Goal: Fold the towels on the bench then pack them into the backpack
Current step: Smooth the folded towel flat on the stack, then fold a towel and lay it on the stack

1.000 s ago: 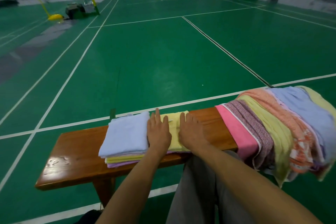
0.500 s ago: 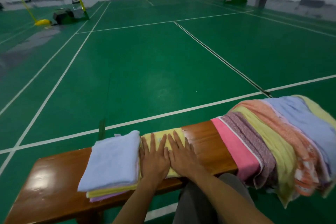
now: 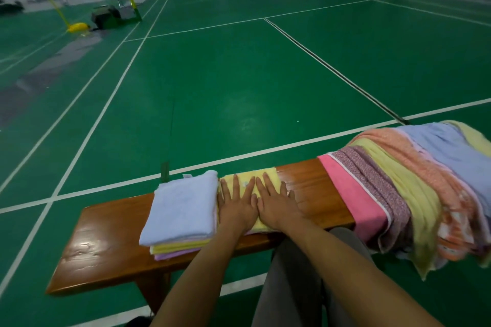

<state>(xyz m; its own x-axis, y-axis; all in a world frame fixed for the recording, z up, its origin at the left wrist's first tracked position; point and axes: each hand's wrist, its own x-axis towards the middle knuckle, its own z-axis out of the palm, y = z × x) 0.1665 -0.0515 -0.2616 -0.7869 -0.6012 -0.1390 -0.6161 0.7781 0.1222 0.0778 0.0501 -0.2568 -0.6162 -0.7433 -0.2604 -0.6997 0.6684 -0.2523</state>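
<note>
On the bench (image 3: 106, 252), my left hand (image 3: 236, 210) and right hand (image 3: 276, 207) press flat, fingers straight, on the yellow towel (image 3: 268, 178), gripping nothing. Beside it sits the folded stack (image 3: 180, 210); the unfolded pile (image 3: 414, 183) waits, and the backpack is probably out of view.

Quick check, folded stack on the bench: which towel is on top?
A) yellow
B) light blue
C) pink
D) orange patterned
B: the light blue towel lies on top of the folded stack, with yellow and lilac layers showing beneath its near edge; both hands, left hand and right hand, press flat on a separate yellow towel beside it on the bench.
</note>
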